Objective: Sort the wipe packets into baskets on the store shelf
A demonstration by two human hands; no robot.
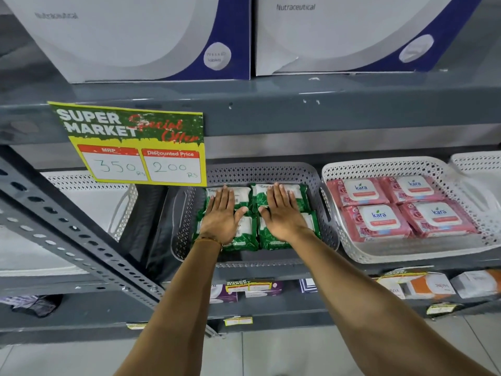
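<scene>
The person stands before the store shelf [271,270] with both arms stretched forward. The left hand [222,213] and the right hand [283,211] lie flat, palms down, on the green wipe packets [245,241] inside the grey basket [187,213]. The fingers [225,195] of each hand are straight and close together, the thumbs spread toward each other; they press on the packets and clamp on nothing. I count four green packets on top, two in the back and two in the front, touching each other.

Just beside it on the right stands a white basket [379,252] with four pink wipe packets [379,221], also two by two, each with a white label. One more white basket [124,207] stands on the left, behind the yellow price sign [135,143]; what it holds I cannot tell. A part of a fourth basket [477,161] shows at the far right edge.

On the shelf above stand two big white and blue boxes [352,33]. A thin bracelet [210,240] is on the left wrist.
</scene>
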